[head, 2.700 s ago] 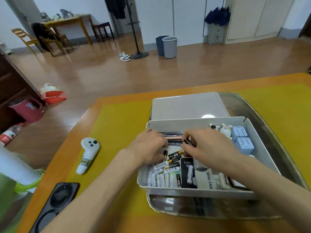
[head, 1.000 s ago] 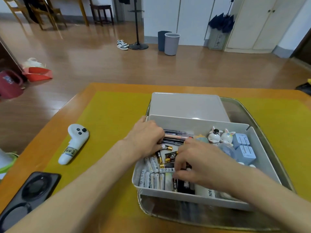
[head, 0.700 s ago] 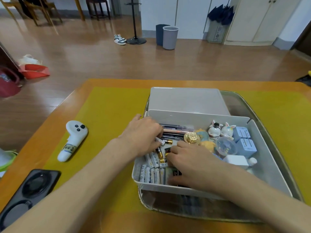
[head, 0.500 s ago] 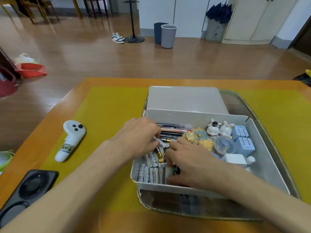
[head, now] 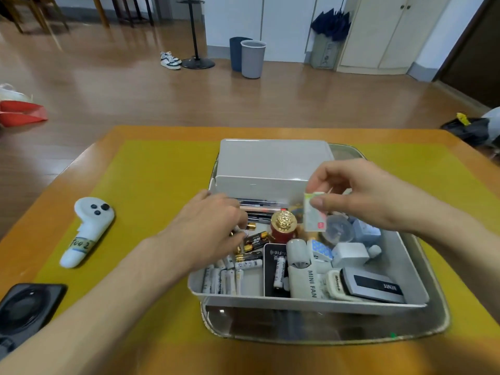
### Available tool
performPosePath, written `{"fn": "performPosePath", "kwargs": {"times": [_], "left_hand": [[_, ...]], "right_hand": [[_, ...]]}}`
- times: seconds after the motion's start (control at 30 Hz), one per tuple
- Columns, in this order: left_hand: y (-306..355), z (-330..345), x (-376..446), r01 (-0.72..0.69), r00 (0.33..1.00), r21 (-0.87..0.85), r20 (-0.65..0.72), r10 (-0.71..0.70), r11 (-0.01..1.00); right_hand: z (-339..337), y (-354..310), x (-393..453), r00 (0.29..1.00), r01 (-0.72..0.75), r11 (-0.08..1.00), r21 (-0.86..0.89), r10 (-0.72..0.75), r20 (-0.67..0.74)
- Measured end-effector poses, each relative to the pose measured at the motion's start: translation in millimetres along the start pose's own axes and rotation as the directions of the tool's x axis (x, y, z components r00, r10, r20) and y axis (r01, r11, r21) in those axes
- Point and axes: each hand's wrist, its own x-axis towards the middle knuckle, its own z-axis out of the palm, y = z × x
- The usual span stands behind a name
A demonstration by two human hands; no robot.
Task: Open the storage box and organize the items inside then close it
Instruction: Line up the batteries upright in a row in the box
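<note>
Home living room, wood floor (head: 135, 90), sneakers (head: 170, 60) by coat stand (head: 197, 60), waste bins (head: 253, 58), cupboards (head: 389, 31)

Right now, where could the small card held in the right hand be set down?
Bare yellow mat between the white controller and the grey storage box; the flat grey lid behind also lies bare. Inside the box, batteries and gadgets crowd the floor.

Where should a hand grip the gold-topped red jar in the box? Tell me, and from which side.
Grip the gold cap from above: the jar stands upright, its cap above the batteries, while neighbours crowd its red body.
</note>
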Motion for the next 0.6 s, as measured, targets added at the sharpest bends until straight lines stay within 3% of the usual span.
{"fn": "performPosePath", "kwargs": {"times": [0.2,0.43,0.6], "left_hand": [[44.6,14.3,2.9,-0.033,0.991,-0.181,0.119,0.056,0.983],[57.7,35.5,17.3,-0.020,0.981,-0.157,0.186,0.050,0.987],[56.1,43.8,14.5,0.004,0.977,-0.168,0.212,0.032,0.986]], "right_hand": [[13.0,46.2,2.4,0.955,-0.238,0.954,-0.183,0.264,0.134],[20.5,57.9,1.8,0.975,-0.193,0.962,-0.191,0.210,0.073],[12.9,57.8,-11.9,0.962,-0.150,0.989,0.018,0.142,0.233]]}}
